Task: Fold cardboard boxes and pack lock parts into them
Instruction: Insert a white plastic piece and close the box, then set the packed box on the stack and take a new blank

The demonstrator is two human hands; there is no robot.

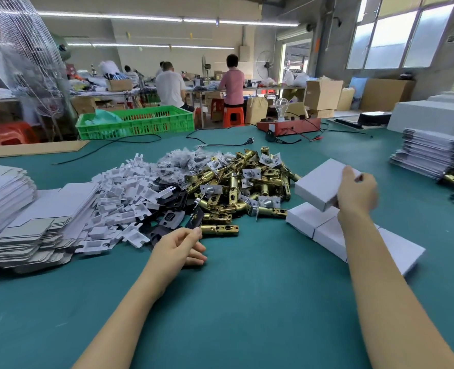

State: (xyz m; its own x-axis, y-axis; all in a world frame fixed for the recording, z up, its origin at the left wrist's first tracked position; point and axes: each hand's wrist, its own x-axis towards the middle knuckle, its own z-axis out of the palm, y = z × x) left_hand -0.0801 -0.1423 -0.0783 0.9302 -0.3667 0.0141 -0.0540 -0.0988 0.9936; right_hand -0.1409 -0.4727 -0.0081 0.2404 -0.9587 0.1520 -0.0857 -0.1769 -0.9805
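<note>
Your right hand (356, 194) holds a closed white box (320, 183) above the table (247, 302), toward its right side; the fingers are curled round the box's near right end, thumb on top. The box tilts, its long axis running from near right up to far left. Just below it, more closed white boxes (324, 230) lie flat on the table, touching one another, partly hidden by your forearm.

Your left hand (179, 246) rests on the table near the middle, fingers loosely curled and holding nothing, the tips just beside a brass latch (220, 229) lying crosswise at the near edge of the pile of brass latches (247, 187). To the left of that pile are white plastic inserts (124, 198), black plates (172, 214) and small clear bags (188, 158) whose contents are hard to make out.

Stacks of flat box blanks (15, 222) sit at the left edge, cut off by the frame; another stack (431, 155) sits at the right edge. No writing on the boxes can be read.
</note>
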